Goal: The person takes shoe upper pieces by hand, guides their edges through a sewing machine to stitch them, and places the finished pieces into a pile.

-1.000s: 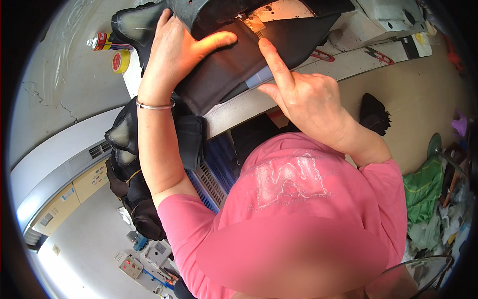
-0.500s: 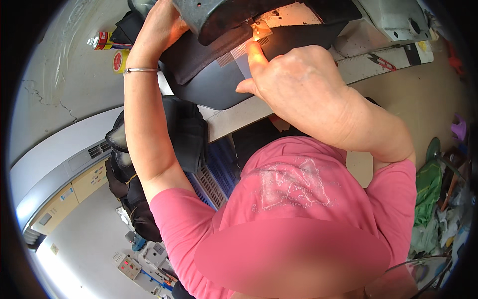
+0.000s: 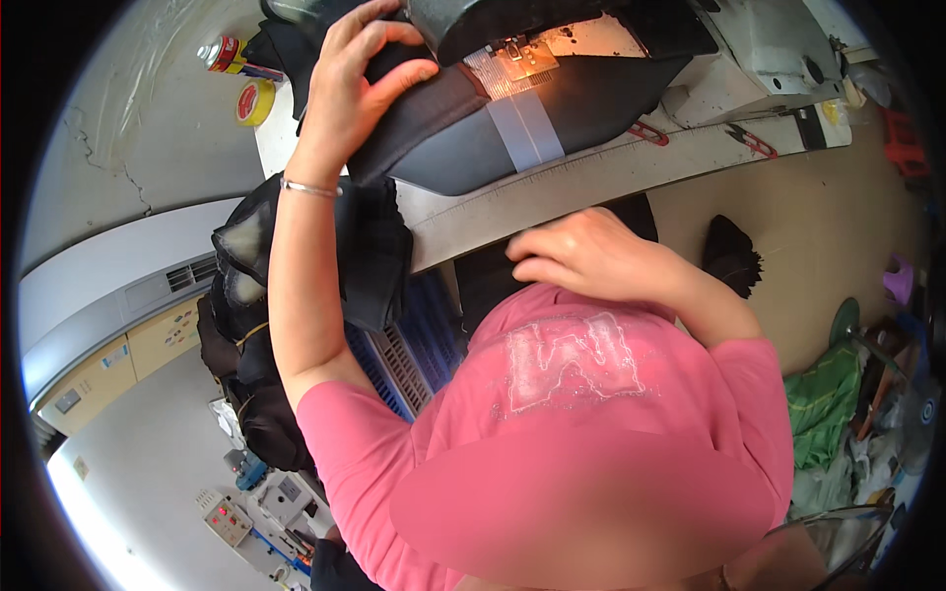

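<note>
Under the dark head of a sewing machine (image 3: 493, 25) lies a black fabric workpiece (image 3: 443, 158), with a padded darker piece (image 3: 409, 123) along its left side. A pale grey strip (image 3: 527, 128) crosses the workpiece below the lit needle plate (image 3: 527, 61). My left hand (image 3: 360, 74) rests at the padded piece's upper left, beside the machine head. Its thumb is stretched out and its fingers are apart. Away from the cloth, my right hand (image 3: 591, 256) hovers in front of the table edge, over dark cloth. Its fingers are loosely bent, slightly blurred, with nothing visible between them.
Red-handled thread snips (image 3: 754, 140) and another red tool (image 3: 647, 133) lie on the white table (image 3: 463, 217). A yellow tape roll (image 3: 255, 101) and a spray can (image 3: 222, 54) stand at the far left. Black pieces (image 3: 374, 256) hang over the table's left end, beside blue crates (image 3: 429, 325).
My right hand has left the pale strip and dropped toward my lap. The workpiece now lies further right, showing more of the strip. My left hand has slid down onto the padded piece.
</note>
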{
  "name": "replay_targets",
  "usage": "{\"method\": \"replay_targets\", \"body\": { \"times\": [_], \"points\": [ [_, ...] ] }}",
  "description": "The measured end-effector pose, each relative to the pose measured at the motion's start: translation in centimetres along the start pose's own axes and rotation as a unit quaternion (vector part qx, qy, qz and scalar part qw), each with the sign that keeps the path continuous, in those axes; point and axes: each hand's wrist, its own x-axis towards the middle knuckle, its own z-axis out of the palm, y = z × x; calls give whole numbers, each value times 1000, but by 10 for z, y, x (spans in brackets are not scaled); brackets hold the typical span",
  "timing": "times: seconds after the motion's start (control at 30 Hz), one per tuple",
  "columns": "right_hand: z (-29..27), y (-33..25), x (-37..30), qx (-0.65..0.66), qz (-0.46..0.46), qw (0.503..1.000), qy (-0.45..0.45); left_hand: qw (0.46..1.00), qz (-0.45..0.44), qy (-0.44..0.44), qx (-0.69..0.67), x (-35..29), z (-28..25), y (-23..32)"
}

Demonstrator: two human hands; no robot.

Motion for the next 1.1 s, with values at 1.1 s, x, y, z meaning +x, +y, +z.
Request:
{"method": "replay_targets", "body": {
  "times": [1.1],
  "points": [
    [-6, -27, 14, 622, 146, 765, 79, 889, -14, -76, 452, -28, 53, 89]
  ]
}}
